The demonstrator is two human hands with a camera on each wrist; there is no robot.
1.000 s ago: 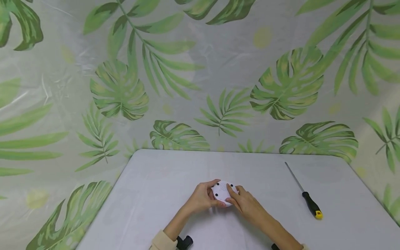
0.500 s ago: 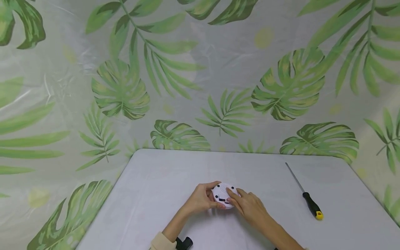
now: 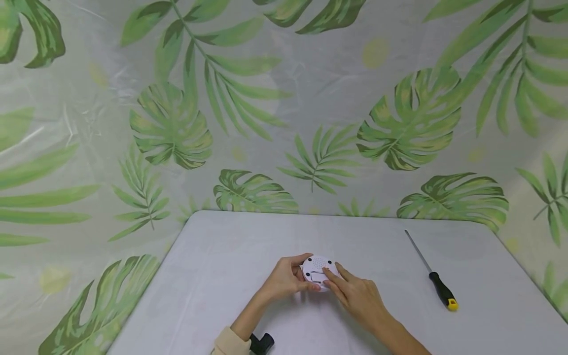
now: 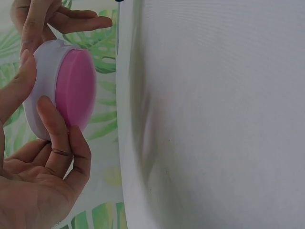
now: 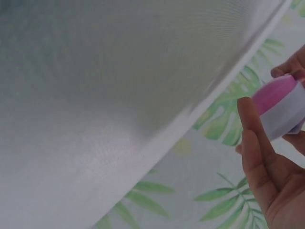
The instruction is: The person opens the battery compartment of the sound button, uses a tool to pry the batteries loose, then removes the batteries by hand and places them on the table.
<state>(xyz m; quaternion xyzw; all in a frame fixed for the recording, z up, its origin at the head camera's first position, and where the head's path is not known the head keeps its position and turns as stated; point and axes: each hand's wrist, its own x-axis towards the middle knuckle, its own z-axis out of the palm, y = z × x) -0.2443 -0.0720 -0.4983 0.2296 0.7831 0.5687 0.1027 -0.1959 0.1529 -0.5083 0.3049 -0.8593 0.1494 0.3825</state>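
Observation:
A round white device (image 3: 320,264) with small dark feet and a patch of pinholes on its face is held above the table. The left wrist view shows its other side as a pink dome (image 4: 77,88). My left hand (image 3: 287,280) grips its rim, thumb on one edge and fingers round the other. My right hand (image 3: 358,293) touches the white face at the right with extended fingertips; two more of its fingers (image 5: 252,129) stretch out beside the device in the right wrist view. A rectangular recess shows on the face, its right end hidden by fingertips.
A screwdriver (image 3: 437,283) with a black and yellow handle lies at the right of the white table (image 3: 230,241). Behind the table hangs a leaf-patterned sheet (image 3: 328,88). A black wrist mount (image 3: 263,343) sits by the left sleeve (image 3: 231,341).
The rectangular recess on the device's face has come into view and looks larger than half a second ago. The right fingertips have shifted slightly; the left hand keeps its grip.

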